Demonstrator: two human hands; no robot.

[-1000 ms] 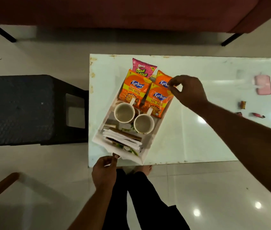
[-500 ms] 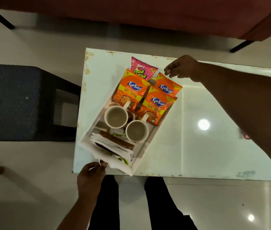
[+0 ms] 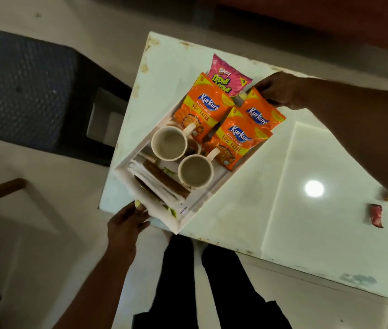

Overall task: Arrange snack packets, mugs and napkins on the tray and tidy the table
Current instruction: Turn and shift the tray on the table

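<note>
A white tray lies at an angle on the white table, its near corner jutting over the table's front edge. It holds two cream mugs, a stack of white napkins, three orange Kurkure packets and a pink Bingo packet. My left hand grips the tray's near end. My right hand closes on the far end, its fingertips hidden behind an orange packet.
Small red and brown wrappers lie on the table at the right. A black stool stands left of the table, a red sofa behind it. My legs are at the front edge.
My right hand left the orange packet, swung past the far corner and closed on the tray's far end. My left hand stayed on the near end. The view tilted.
</note>
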